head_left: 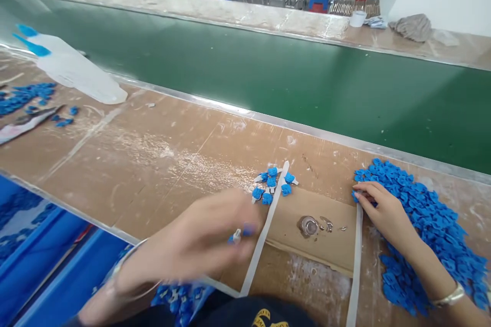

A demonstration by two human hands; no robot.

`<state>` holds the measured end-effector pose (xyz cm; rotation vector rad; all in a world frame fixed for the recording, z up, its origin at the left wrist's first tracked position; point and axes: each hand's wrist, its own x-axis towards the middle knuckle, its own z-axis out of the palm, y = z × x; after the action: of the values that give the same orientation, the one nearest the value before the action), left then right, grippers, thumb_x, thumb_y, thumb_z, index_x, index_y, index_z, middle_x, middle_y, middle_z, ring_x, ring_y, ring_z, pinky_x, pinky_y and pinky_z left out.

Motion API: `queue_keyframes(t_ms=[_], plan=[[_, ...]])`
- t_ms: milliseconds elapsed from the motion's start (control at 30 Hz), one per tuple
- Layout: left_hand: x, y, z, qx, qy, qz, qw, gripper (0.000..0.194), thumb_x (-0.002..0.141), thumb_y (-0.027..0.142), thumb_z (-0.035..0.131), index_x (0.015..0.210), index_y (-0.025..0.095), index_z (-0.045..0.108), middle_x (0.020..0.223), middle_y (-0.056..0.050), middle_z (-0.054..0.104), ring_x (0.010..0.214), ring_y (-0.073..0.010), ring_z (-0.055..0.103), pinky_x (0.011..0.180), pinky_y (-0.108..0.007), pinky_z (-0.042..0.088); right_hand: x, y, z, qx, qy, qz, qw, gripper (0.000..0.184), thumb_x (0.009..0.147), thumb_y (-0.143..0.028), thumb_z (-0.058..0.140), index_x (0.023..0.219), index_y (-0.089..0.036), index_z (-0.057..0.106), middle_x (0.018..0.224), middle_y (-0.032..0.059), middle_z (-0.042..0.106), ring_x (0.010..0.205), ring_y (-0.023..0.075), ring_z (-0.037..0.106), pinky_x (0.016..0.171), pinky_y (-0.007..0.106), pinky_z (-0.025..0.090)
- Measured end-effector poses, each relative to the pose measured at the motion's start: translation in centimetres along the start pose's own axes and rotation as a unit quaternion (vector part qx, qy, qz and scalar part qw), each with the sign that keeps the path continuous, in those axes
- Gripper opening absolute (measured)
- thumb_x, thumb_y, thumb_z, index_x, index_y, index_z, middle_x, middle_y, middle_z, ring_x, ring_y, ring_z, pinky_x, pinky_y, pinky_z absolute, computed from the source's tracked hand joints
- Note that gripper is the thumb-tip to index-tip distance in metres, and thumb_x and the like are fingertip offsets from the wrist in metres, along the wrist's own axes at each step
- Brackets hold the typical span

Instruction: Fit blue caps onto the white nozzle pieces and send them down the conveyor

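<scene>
My left hand (207, 232), smeared by motion, is over the table left of the cardboard. A blurred blue patch shows between its thumb and fingers, beside a small blue-and-white part (237, 236); whether the fingers touch that part is unclear. My right hand (378, 209) pinches a small blue plastic piece (355, 196) at the edge of a big heap of blue pieces (433, 219). Between the hands lies a cardboard sheet (333, 248), bearing a small round container (308, 226) with wet, shiny spots beside it. Several blue parts with whitish tips (271, 182) lie beyond my left hand.
White strips (264, 235) run along both sides of the cardboard. A green conveyor belt (230, 66) crosses behind the table. At left stand a white bottle with blue caps (80, 69) and more blue pieces (26, 97). Blue bins (72, 276) sit below the table edge.
</scene>
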<state>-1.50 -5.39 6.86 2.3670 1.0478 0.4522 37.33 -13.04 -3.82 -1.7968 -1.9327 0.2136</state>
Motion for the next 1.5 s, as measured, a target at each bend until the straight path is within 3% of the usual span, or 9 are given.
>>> queue_keyframes(t_ms=[133,267,500,667,867,1000,1200,1333,1500], plan=[[6.9,-3.2,4.6,0.134,-0.037,-0.004,0.990,0.023,0.094,0.031,0.053,0.104,0.015,0.067,0.104,-0.011,0.067,0.098,-0.0272,0.058,0.090,-0.044,0.049,-0.7,0.3,0.5,-0.074,0.029,-0.089,0.993,0.024,0.098,-0.022,0.046,0.103,-0.017,0.070,0.109,0.0105,0.073,0.100,0.0229,0.071,0.086,0.035,0.059],[9.6,-4.5,6.8,0.108,-0.086,-0.052,0.989,0.023,0.089,0.026,0.056,0.104,0.012,0.066,0.098,-0.011,0.065,0.097,-0.0266,0.059,0.089,-0.041,0.050,-1.4,0.4,-0.3,-0.164,-0.002,-0.190,0.968,0.032,0.094,-0.006,0.040,0.110,-0.010,0.068,0.113,0.0150,0.072,0.097,0.0236,0.070,0.086,0.036,0.059],[9.9,-4.7,6.8,0.046,-0.089,-0.001,0.995,0.040,0.081,0.002,0.040,0.102,0.015,0.070,0.109,-0.012,0.062,0.105,-0.0242,0.059,0.094,-0.040,0.049,-1.4,-0.6,-1.9,-0.260,-0.069,-0.265,0.926,0.040,0.087,0.004,0.037,0.114,-0.001,0.066,0.117,0.0204,0.070,0.100,0.0269,0.067,0.083,0.037,0.060],[9.5,-4.5,7.4,0.046,-0.024,-0.032,0.998,0.031,0.091,0.017,0.047,0.117,0.013,0.063,0.108,-0.012,0.064,0.104,-0.0265,0.060,0.096,-0.045,0.049,-1.2,-0.7,-2.2,-0.285,-0.075,-0.265,0.918,0.043,0.085,0.006,0.035,0.118,-0.002,0.063,0.115,0.0217,0.070,0.095,0.0275,0.067,0.081,0.040,0.060],[9.8,-4.5,7.6,0.067,-0.020,-0.073,0.995,0.022,0.087,0.016,0.053,0.105,0.011,0.066,0.100,-0.013,0.065,0.096,-0.0275,0.063,0.089,-0.043,0.052,-2.1,-5.0,-1.8,-0.112,0.021,-0.163,0.980,0.044,0.097,-0.019,0.053,0.139,-0.013,0.047,0.109,0.0147,0.072,0.097,0.0263,0.066,0.081,0.042,0.058],[8.5,-3.2,7.1,-0.090,0.066,-0.092,0.990,0.032,0.087,0.019,0.055,0.119,0.015,0.062,0.110,-0.010,0.069,0.097,-0.0232,0.066,0.091,-0.040,0.054,-3.4,-9.6,0.5,0.003,0.024,-0.162,0.986,0.057,0.096,-0.016,0.055,0.150,-0.019,0.034,0.116,0.0110,0.071,0.103,0.0230,0.065,0.085,0.039,0.058],[2.4,0.7,7.3,-0.418,0.066,-0.122,0.898,0.035,0.083,0.023,0.066,0.118,0.020,0.062,0.106,-0.005,0.073,0.097,-0.0175,0.069,0.092,-0.032,0.055,-3.9,-11.0,2.5,-0.015,0.034,-0.173,0.984,0.060,0.093,-0.013,0.059,0.149,-0.020,0.038,0.114,0.0104,0.073,0.100,0.0237,0.065,0.083,0.040,0.058],[-1.5,2.8,9.5,-0.572,0.067,-0.199,0.793,0.039,0.081,0.024,0.072,0.118,0.020,0.059,0.103,-0.007,0.073,0.096,-0.0187,0.069,0.089,-0.033,0.056,-4.9,-12.0,2.1,0.128,0.057,-0.081,0.987,0.051,0.092,-0.016,0.060,0.141,-0.025,0.047,0.115,0.0089,0.073,0.106,0.0227,0.066,0.088,0.040,0.059],[-3.5,4.8,11.7,-0.702,0.034,-0.245,0.668,0.044,0.077,0.028,0.080,0.115,0.022,0.057,0.098,-0.004,0.072,0.089,-0.0155,0.068,0.080,-0.026,0.053,-6.6,-15.9,2.3,0.389,0.110,0.099,0.909,0.034,0.097,-0.021,0.053,0.130,-0.028,0.054,0.109,0.0074,0.075,0.100,0.0215,0.073,0.083,0.039,0.062]])
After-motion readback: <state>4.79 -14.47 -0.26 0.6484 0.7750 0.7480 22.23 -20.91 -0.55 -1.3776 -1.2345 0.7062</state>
